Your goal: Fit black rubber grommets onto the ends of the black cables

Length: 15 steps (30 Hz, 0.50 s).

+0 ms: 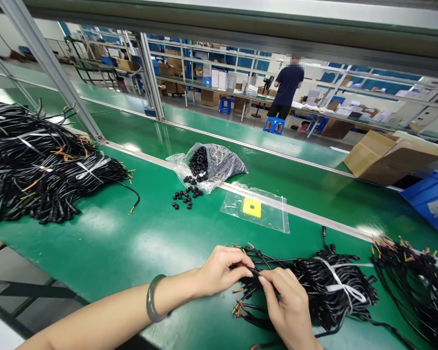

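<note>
My left hand [224, 269], with a dark green bangle [155, 297] on its wrist, pinches a thin black cable. Close beside it, my right hand [289, 299] pinches a black cable too, thumb and forefinger nearly meeting the left fingertips. Whether a small black part sits between them is hidden by the fingers. Under and around both hands lie loose cable ends with orange and yellow wire tips [240, 306]. They belong to a cable bundle [350, 277] tied with a white strip, just right of my hands.
Tied black cables [40, 165] are heaped at the left. An open plastic bag [226, 165] spills small black parts [186, 194] onto the green table [131, 253]. A clear zip bag [272, 214] with a yellow piece, another bundle [419, 287], a carton [387, 158] and a blue bin [430, 199] lie rightward.
</note>
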### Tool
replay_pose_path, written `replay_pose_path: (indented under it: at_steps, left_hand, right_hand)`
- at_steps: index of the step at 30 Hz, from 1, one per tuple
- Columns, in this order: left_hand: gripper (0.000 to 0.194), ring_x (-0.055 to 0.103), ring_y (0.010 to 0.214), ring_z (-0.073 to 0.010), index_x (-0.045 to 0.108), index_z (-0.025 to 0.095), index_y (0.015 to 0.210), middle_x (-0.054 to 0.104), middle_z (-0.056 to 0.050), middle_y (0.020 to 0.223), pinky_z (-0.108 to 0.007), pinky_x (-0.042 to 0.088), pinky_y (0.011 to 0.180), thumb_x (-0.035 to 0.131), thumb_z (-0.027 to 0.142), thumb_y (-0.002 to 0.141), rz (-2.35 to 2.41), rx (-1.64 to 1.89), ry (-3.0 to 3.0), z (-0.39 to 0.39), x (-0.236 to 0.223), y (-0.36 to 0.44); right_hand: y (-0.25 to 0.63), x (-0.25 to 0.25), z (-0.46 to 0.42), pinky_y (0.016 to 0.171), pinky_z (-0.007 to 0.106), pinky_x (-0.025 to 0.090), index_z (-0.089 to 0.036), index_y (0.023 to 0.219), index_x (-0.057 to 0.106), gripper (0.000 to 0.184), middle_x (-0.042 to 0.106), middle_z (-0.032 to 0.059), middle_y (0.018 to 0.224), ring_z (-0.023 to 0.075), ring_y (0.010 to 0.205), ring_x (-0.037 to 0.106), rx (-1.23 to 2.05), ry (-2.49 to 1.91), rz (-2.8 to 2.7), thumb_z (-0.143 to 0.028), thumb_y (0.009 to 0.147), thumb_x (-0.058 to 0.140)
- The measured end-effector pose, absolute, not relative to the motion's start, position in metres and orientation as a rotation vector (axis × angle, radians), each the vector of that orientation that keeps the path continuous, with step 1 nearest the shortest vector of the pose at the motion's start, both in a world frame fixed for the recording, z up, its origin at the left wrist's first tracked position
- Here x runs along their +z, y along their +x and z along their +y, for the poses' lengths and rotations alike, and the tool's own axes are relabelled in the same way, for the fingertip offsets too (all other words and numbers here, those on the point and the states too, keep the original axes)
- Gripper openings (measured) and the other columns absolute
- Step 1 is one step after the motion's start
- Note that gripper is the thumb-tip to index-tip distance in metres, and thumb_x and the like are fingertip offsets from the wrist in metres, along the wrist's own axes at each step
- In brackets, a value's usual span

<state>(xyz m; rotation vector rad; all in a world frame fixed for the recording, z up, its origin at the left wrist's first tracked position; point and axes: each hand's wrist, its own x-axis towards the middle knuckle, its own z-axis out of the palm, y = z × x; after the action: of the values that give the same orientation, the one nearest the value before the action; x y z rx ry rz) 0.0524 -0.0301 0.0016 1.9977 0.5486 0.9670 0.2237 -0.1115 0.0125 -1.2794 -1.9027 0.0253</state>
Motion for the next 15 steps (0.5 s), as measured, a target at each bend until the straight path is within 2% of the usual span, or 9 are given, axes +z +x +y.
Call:
replay_pose_path:
  at_steps: [15]
  left_hand:
    - [0.014,0.060,0.065,-0.0117,0.069,0.012,0.083,0.068,-0.005,0.074,-0.018,0.045,0.065,0.061,0.022,0.087,0.510,0.994,2.012,-0.0308,0.0008,0.0539]
  right_hand:
    - [0.2241,0.0131,-0.1133,0.060,0.024,0.034,-0.015,0.083,0.058,0.013,0.056,0.0019,0.070,0.0109,0.063,0.048,0.064,-1.286,-1.891,-0.011,0.091,0.049]
